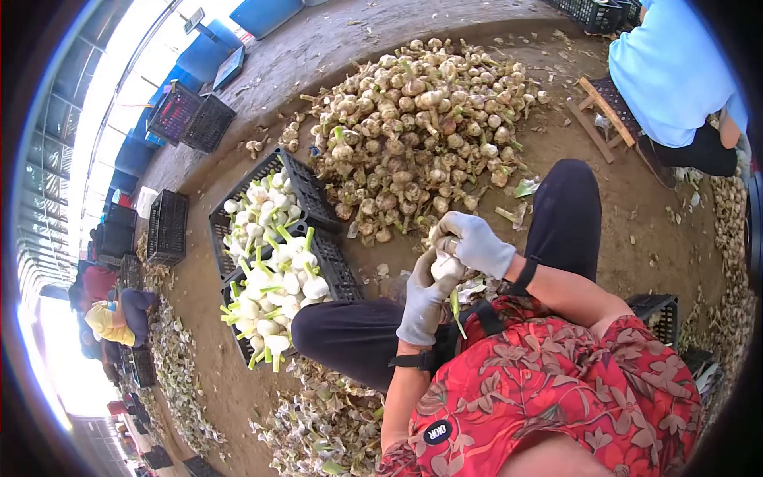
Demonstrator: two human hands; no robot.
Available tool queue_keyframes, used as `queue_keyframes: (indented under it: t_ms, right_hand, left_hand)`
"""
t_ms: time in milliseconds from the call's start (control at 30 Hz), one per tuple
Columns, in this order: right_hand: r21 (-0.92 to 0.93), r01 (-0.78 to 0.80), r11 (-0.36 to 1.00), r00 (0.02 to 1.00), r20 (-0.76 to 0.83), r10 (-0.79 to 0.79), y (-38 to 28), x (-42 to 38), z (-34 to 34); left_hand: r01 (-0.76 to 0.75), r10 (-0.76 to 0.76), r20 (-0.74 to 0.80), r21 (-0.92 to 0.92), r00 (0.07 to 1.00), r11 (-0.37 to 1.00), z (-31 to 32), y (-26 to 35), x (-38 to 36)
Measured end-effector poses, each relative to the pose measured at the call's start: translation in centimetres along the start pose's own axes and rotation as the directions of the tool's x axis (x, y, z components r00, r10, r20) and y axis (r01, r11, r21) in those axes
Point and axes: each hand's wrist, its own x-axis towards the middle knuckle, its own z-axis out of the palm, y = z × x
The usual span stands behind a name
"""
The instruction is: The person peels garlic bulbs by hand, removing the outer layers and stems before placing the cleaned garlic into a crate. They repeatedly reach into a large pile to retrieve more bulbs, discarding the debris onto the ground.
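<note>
Both my hands wear pale work gloves and meet over my lap. My left hand [424,304] is closed round a white garlic bulb [447,267], whose green stem hangs down toward my shirt. From above, my right hand [477,245] pinches at the bulb's outer skin with fingers pressed together. Part of the bulb is hidden by the gloves. In front of me lies a large heap of unpeeled, brownish garlic [413,119]. To the left, clean white bulbs with green stems [274,294] fill two black crates [334,266].
Loose peelings [322,425] cover the ground by my left leg. A person in light blue [675,71] sits at the upper right beside a wooden frame [608,111]. Another person in yellow [111,319] sits far left. Black crates [167,226] and blue barrels [211,52] stand along the left side.
</note>
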Motion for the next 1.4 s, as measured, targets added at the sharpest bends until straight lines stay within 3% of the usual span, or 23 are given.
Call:
queue_keyframes:
  t_ms: [67, 100, 200, 267, 333, 433, 500, 533, 567, 667, 700, 800, 933, 1000, 1033, 1067, 1100, 1133, 1167, 1200, 1267, 1333, 1400]
  right_hand:
    - [-0.115, -0.059, 0.992, 0.997, -0.062, 0.053, 1.3, 0.5, 0.4]
    - [-0.045, -0.125, 0.991, 0.988, -0.098, 0.120, 1.7, 0.8, 0.4]
    - [-0.156, -0.254, 0.955, 0.960, -0.165, 0.228, 2.9, 1.3, -0.8]
    - [0.204, -0.398, 0.894, 0.902, -0.088, 0.422, 2.7, 1.1, -1.3]
    - [0.528, -0.445, 0.723, 0.852, 0.002, 0.523, 0.8, 0.9, -1.9]
    - [0.597, -0.339, 0.727, 0.915, 0.032, 0.401, -0.9, 0.9, -2.2]
    - [0.588, -0.326, 0.740, 0.925, 0.038, 0.378, -3.1, 0.7, -2.5]
    - [0.536, -0.250, 0.806, 0.957, 0.009, 0.291, -3.4, 0.7, -2.2]
    - [0.597, -0.267, 0.756, 0.949, 0.023, 0.316, -4.2, 0.5, -2.3]
    - [0.701, -0.227, 0.677, 0.956, 0.027, 0.292, -6.3, 0.0, -2.9]
    - [0.678, -0.202, 0.707, 0.968, 0.028, 0.249, -7.0, -0.1, -3.2]
    - [0.661, -0.193, 0.726, 0.979, 0.084, 0.184, -10.0, -0.8, -4.2]
    - [0.747, -0.123, 0.654, 0.992, 0.116, 0.054, -12.8, -0.9, -4.8]
    - [0.823, -0.014, 0.568, 0.998, 0.044, -0.040, -12.9, -0.6, -5.3]
    - [0.688, -0.015, 0.725, 0.977, 0.165, -0.137, -12.9, 0.0, -6.6]
    - [0.341, -0.164, 0.926, 0.958, 0.279, 0.067, -13.5, 0.0, -7.6]
    - [-0.039, 0.074, 0.996, 0.959, 0.278, -0.060, -13.1, 0.4, -7.3]
    - [-0.407, 0.306, 0.861, 0.928, 0.328, -0.175, -12.9, 1.0, -6.7]
    - [-0.545, 0.290, 0.787, 0.932, 0.348, -0.102, -13.3, 1.0, -6.2]
    - [-0.551, 0.243, 0.799, 0.942, 0.330, -0.059, -13.2, 1.0, -5.3]
    - [-0.484, 0.326, 0.812, 0.921, 0.355, -0.158, -11.7, 1.4, -3.7]
    - [-0.371, 0.283, 0.885, 0.939, 0.293, -0.178, -10.3, 2.0, -1.9]
    - [-0.235, 0.304, 0.923, 0.943, 0.212, -0.256, -8.0, 2.7, -0.7]
  left_hand:
    - [-0.093, 0.094, -0.020, 0.041, 0.995, 0.995, 1.2, 0.5, 0.0]
    - [-0.092, 0.091, 0.013, 0.028, 0.996, 0.995, 1.0, 0.1, 0.1]
    - [-0.058, 0.051, 0.070, 0.105, 0.996, 0.993, 1.0, -0.3, -0.3]
    - [-0.082, 0.076, 0.037, 0.180, 0.996, 0.980, 1.1, -0.5, -0.2]
    - [-0.112, 0.116, -0.006, 0.205, 0.993, 0.972, 1.2, -0.6, -0.2]
    - [-0.012, 0.006, -0.021, -0.316, 1.000, 0.949, 0.1, -0.7, 0.5]
    - [-0.061, 0.087, 0.031, -0.483, 0.996, 0.873, -0.6, -0.9, 0.6]
    - [-0.081, 0.131, 0.051, -0.561, 0.990, 0.824, -0.9, -1.1, 0.6]
    - [-0.027, 0.060, 0.025, -0.677, 0.998, 0.735, -1.0, -1.3, 0.6]
    - [0.107, 0.052, 0.146, -0.885, 0.988, 0.454, -1.3, -0.1, 0.6]
    - [0.107, 0.074, 0.143, -0.926, 0.987, 0.362, -1.5, -0.2, 0.7]
    - [0.078, 0.190, 0.136, -0.955, 0.972, 0.285, -1.7, 0.5, 0.5]
    - [0.040, 0.154, 0.122, -0.891, 0.981, 0.453, -2.1, 0.0, 0.5]
    - [0.033, 0.196, 0.128, -0.903, 0.972, 0.428, -2.1, -0.3, 0.7]
    - [0.045, 0.209, 0.144, -0.908, 0.967, 0.418, -2.0, 0.1, 0.6]
    - [0.055, 0.225, 0.159, -0.911, 0.961, 0.410, -1.9, 0.6, 0.6]
    - [0.053, 0.200, 0.150, -0.904, 0.968, 0.424, -1.6, 1.1, 0.4]
    - [0.053, 0.234, 0.164, -0.907, 0.958, 0.417, -1.8, 0.9, 0.7]
    - [0.051, 0.269, 0.174, -0.911, 0.947, 0.409, -2.1, 0.4, 1.1]
    - [0.045, 0.301, 0.177, -0.916, 0.937, 0.400, -2.2, 0.2, 1.4]
    - [-0.014, 0.322, 0.157, -0.883, 0.933, 0.469, -2.0, 0.5, 1.5]
    - [-0.055, 0.315, 0.138, -0.843, 0.939, 0.535, -1.7, 0.4, 1.2]
    - [-0.131, 0.256, 0.061, -0.734, 0.965, 0.666, -1.6, 0.6, 1.2]
